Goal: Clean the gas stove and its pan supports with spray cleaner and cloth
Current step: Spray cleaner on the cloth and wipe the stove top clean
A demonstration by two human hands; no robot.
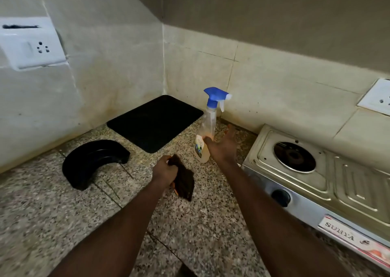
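— Which step are you at?

— I think it is the beginning of the spraying. My left hand [165, 171] is clenched around the dark brown crumpled cloth [185, 181], just in front of the clear plastic spray bottle with the blue trigger head [207, 127]. My right hand [222, 147] is released, with the fingers spread, directly to the right of the bottle. The thumb seems to touch the label, but the picture is a little blurred there, so I am not sure.

— And the stove?

— The silver steel gas stove [295, 184] stands to the right of the bottle, near it. Its round burner [294, 157] has no pan support on it.

— What does the next move need?

— I must close my fingers around the body of the bottle, lift it upright, and aim the nozzle at the stove top before I press the trigger.
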